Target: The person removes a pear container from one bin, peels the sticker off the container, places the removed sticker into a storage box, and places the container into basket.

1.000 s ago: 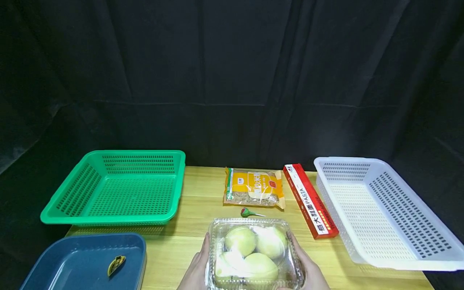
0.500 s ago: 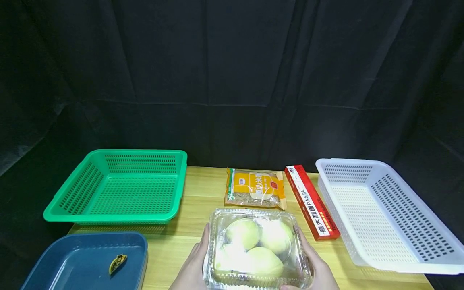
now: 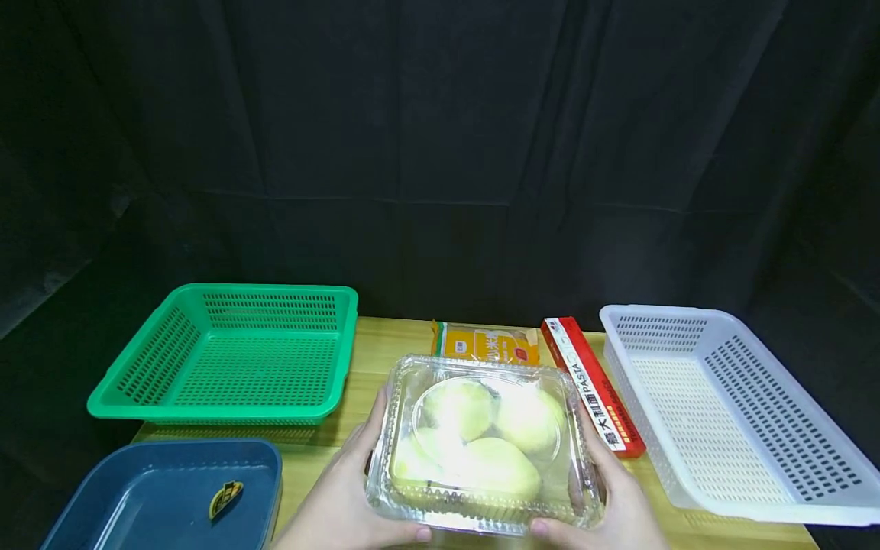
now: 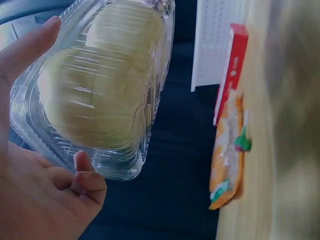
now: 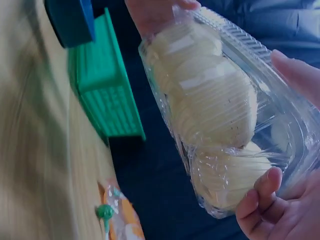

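My two hands hold a clear plastic clamshell box [image 3: 481,512] of pale yellow fruits [image 3: 495,466] up in front of me, its lid tipped toward me. My left hand [image 3: 354,485] grips the left side, with the thumb along the near edge. On the opposite side my right hand [image 3: 615,485] grips it the same way. In the left wrist view the box [image 4: 115,165] hangs well above the wooden table, fingertips bent under its side. The fruits' exact kind is blurred by glare.
Behind the box lie an orange grain bag [image 3: 481,344], a red pasta box [image 3: 591,382] and a lollipop [image 4: 243,143], hidden in the head view. A green basket [image 3: 227,416] and a blue tray [image 3: 172,447] holding a small yellow-black item [image 3: 225,499] stand left, a white basket [image 3: 749,504] right.
Both hands have raised the fruit box and moved it slightly forward, tilting it. It now covers the lollipop and part of the grain bag in the head view.
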`<move>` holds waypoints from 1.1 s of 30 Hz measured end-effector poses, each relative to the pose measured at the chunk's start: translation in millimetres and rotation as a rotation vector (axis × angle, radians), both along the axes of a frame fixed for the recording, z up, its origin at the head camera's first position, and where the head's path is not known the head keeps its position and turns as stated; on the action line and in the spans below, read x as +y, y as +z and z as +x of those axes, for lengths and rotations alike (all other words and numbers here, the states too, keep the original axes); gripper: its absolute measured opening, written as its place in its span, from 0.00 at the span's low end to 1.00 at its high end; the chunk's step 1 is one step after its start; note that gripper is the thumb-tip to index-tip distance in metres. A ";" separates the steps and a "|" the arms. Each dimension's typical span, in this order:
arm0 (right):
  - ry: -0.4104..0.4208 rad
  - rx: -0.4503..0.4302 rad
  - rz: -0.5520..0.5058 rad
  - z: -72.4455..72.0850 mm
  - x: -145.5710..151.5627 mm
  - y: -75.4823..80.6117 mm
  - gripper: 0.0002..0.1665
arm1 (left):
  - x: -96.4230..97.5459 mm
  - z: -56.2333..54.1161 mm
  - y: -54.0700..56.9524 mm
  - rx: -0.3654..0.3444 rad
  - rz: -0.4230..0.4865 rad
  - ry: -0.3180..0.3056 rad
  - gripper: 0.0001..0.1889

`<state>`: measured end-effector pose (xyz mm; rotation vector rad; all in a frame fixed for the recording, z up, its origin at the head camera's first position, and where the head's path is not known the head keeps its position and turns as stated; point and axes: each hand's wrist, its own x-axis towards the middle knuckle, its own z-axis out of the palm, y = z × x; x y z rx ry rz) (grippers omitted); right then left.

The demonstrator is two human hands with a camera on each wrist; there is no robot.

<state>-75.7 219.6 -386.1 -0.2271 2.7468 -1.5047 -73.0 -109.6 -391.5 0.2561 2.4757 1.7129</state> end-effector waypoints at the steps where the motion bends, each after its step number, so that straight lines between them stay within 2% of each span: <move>1: 0.008 0.005 -0.009 -0.6 -2.8 2.2 0.82 | -2.3 -0.4 1.8 0.012 -0.014 0.004 0.80; 4: 0.026 0.032 -0.007 -4.4 -12.4 7.2 0.82 | -11.0 -3.5 4.0 0.033 -0.017 0.005 0.79; 9: 0.057 0.076 -0.037 -14.7 -31.6 10.2 0.79 | -29.0 -11.7 1.3 0.099 -0.033 0.007 0.77; 17: 0.120 0.180 -0.022 -39.8 -64.5 2.2 0.78 | -62.1 -16.2 0.9 0.181 -0.107 0.048 0.76; 24: 0.190 0.199 -0.095 -58.0 -103.2 0.9 0.79 | -100.4 -20.8 7.6 0.182 -0.159 0.088 0.74; 28: 0.237 0.219 -0.161 -67.9 -128.7 1.9 0.79 | -125.0 -23.8 8.6 0.175 -0.137 0.097 0.73; 33: 0.251 0.187 -0.179 -78.3 -157.2 1.7 0.81 | -155.0 -28.9 9.5 0.189 -0.116 0.090 0.71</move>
